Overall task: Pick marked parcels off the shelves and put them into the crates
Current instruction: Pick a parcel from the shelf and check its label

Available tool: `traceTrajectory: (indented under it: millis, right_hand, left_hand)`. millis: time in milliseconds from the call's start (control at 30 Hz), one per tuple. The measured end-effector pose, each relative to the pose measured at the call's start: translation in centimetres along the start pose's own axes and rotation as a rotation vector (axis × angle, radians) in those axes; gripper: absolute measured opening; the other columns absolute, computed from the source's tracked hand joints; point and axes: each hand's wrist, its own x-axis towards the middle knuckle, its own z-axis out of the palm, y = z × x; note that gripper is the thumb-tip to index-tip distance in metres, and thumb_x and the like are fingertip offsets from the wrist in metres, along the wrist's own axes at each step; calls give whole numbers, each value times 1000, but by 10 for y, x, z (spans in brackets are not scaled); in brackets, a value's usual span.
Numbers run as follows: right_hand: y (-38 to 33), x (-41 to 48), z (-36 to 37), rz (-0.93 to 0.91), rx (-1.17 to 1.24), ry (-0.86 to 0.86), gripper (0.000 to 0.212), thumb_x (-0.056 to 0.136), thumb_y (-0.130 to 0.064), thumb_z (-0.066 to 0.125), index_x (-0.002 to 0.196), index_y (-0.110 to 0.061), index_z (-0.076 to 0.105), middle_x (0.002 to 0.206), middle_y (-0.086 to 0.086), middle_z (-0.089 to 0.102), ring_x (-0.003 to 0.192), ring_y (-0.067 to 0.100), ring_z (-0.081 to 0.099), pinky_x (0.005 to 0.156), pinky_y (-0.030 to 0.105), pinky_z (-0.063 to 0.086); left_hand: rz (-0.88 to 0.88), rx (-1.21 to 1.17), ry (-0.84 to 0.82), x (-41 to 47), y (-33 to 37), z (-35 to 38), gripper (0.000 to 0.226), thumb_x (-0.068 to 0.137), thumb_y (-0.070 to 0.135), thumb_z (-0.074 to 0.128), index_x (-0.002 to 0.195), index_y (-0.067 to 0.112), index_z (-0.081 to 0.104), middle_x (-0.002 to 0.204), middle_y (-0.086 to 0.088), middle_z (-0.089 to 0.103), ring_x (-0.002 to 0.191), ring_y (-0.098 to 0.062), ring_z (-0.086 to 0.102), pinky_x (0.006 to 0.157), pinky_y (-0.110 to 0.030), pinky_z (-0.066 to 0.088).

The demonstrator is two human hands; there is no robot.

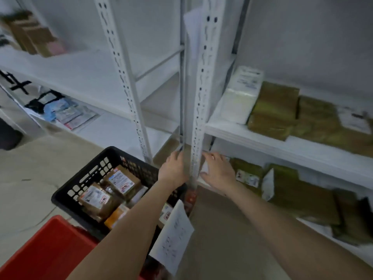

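Note:
My left hand and my right hand reach to the lowest shelf level, one on each side of a white shelf upright. The left hand's fingers stretch up against a brown parcel that sits partly hidden behind the upright. My right hand lies with spread fingers over a white-labelled parcel. Below my left forearm stands a black crate holding several brown parcels with white labels and red marks. A red crate sits nearest to me at bottom left.
Olive-green padded parcels and a white parcel lie on the right middle shelf, with more olive parcels below. A paper sheet hangs between my forearms. Flat packets and brown boxes occupy the left shelves.

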Motion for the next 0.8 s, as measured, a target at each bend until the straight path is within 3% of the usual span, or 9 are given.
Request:
traceTrajectory:
  millis: [267, 433, 600, 800]
  right_hand:
    - [84, -78, -107, 103, -13, 234, 68, 88, -36, 59, 147, -24, 28, 147, 4, 31, 132, 26, 33, 105, 40, 37]
    - [126, -127, -192, 137, -50, 421, 69, 88, -33, 59, 148, -24, 26, 147, 6, 31, 132, 28, 33, 105, 42, 38]
    - [158, -169, -274, 124, -63, 603, 61, 91, -26, 55, 146, -23, 30, 144, 5, 34, 131, 27, 34, 104, 40, 39]
    - [166, -188, -370, 81, -30, 838, 62, 91, -23, 54, 147, -24, 27, 137, 5, 35, 120, 26, 42, 91, 38, 45]
  left_hand:
    - [236, 136, 150, -20, 153, -53, 88, 84, 35, 68, 151, 18, 13, 159, -5, 12, 141, -27, 27, 107, -43, 38]
    - [379, 147, 339, -40, 246, -106, 84, 84, 34, 65, 151, 19, 17, 156, -4, 19, 136, -25, 34, 97, -37, 42]
    - [492, 161, 483, -59, 324, -156, 82, 85, 30, 64, 151, 18, 16, 155, -6, 20, 137, -26, 33, 104, -39, 40]
    - [625, 124, 738, -68, 385, -223, 69, 89, 33, 60, 148, 16, 27, 148, -5, 32, 131, -24, 39, 94, -37, 44]
